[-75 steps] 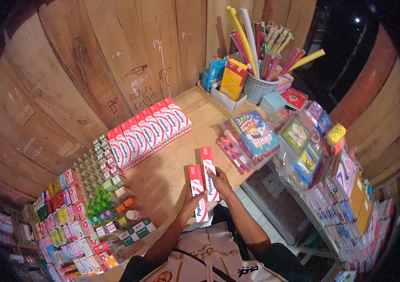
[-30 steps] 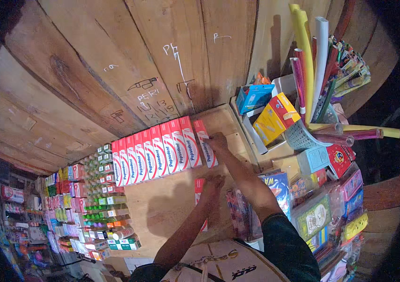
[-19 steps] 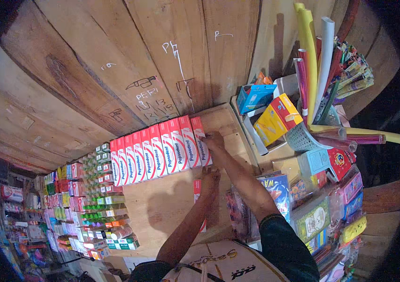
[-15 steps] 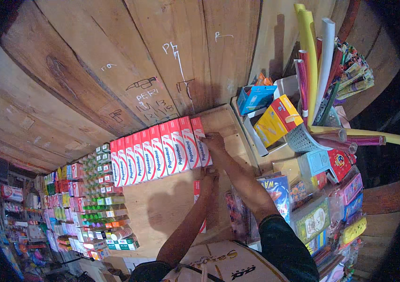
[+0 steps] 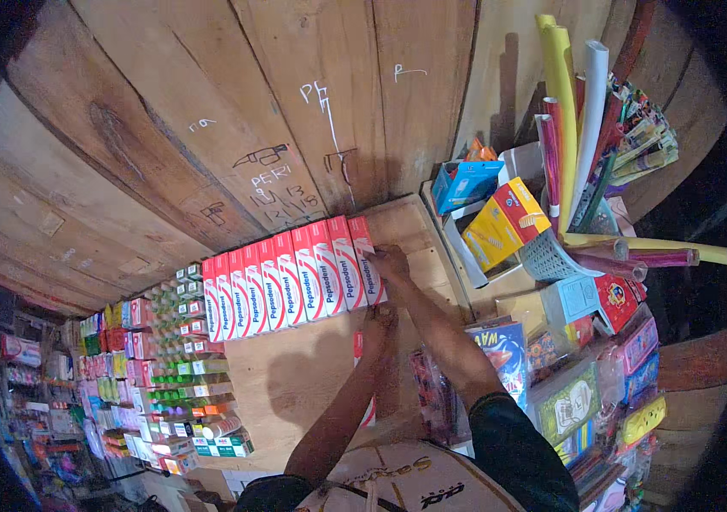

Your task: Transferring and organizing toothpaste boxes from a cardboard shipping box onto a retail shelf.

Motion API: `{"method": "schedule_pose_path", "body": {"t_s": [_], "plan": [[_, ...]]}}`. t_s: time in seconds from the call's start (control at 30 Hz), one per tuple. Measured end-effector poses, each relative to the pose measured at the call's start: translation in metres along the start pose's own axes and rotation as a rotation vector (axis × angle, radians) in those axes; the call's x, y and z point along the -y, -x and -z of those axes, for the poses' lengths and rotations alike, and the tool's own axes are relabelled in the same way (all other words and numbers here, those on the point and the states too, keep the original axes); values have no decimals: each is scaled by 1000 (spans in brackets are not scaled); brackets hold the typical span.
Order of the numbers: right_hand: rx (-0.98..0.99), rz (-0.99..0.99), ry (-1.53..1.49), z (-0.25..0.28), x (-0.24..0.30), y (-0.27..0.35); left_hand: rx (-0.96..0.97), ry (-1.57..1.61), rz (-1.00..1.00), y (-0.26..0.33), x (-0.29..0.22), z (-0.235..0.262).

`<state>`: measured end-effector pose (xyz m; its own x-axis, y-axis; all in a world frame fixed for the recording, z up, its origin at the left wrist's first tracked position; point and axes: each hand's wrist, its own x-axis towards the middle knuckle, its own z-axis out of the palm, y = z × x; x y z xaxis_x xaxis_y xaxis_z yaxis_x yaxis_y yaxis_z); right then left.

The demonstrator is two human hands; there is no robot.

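A row of red-and-white toothpaste boxes (image 5: 288, 277) stretches side by side along the foot of the wooden wall. My right hand (image 5: 391, 263) is at the right side of the end toothpaste box (image 5: 368, 266), its fingers curled against it. At the near end of that same box is my left hand (image 5: 382, 321), with bent fingers closed on its edge; the fingertips are partly hidden. Another red-and-white box (image 5: 358, 346) lies on the wooden board (image 5: 256, 375), mostly covered by my left forearm.
Rows of small bottles and cartons (image 5: 188, 375) stand left of the board. To the right, a yellow box (image 5: 507, 224) leans in a tray beside a pale basket (image 5: 551, 258) of wrapping rolls (image 5: 594, 111). Packaged goods (image 5: 568, 401) lie nearer on the right.
The whole view has shifted slightly. Both hands stay at the end toothpaste box, with hardly any visible movement.
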<state>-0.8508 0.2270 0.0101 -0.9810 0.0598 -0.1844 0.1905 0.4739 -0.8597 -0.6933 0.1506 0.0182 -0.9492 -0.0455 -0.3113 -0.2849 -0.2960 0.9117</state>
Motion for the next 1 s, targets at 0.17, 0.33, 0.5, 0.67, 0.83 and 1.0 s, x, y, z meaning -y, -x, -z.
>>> {"method": "schedule_pose_path", "body": {"t_s": [0.17,0.33,0.5,0.67,0.83,1.0], "plan": [[-30,104,114,-21,11,-4,-4,-564,-222,-4,19,34],[-69,194,193,-19,-2,-1,148,-1247,-316,13,-13,31],[-9,50,62,-18,1,-5,96,211,134,32,-4,50],[4,86,287,-1,3,0,-56,-417,-48,81,-36,57],[-267,435,-157,9,-1,68,-47,-1552,-487,111,-16,87],[-32,-40,-257,-20,15,203,-15,-1205,-56,136,-25,79]]}}
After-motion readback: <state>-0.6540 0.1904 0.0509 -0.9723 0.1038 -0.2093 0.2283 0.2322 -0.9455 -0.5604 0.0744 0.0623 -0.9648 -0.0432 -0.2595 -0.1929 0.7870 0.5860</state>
